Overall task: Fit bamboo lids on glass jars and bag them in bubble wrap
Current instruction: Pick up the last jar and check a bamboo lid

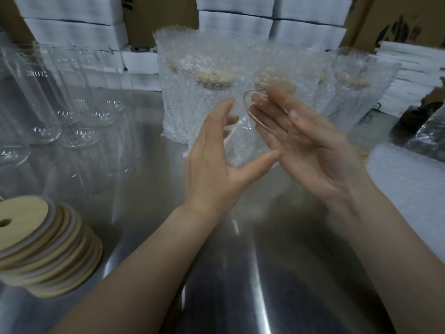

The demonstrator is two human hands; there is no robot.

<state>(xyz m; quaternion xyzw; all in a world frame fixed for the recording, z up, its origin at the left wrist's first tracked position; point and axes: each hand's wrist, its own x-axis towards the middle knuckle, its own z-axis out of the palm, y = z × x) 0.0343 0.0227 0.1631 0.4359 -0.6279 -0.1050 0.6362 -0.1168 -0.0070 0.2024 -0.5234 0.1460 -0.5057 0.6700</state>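
A clear glass jar (240,141) without a lid is held tilted above the steel table (144,184), its round rim facing right. My left hand (214,155) grips the jar's body between thumb and fingers. My right hand (303,141) is flat with straight fingers; its palm lies against the jar's rim, and it is motion-blurred. A stack of round bamboo lids (48,247) with centre holes lies at the lower left. Behind my hands stand several lidded jars in bubble-wrap bags (199,97).
Several empty glass jars (48,104) stand upside down at the left. A pile of flat bubble-wrap bags (409,186) lies at the right edge. White boxes (77,32) and brown cartons are stacked along the back. A dark object (423,131) sits at the far right.
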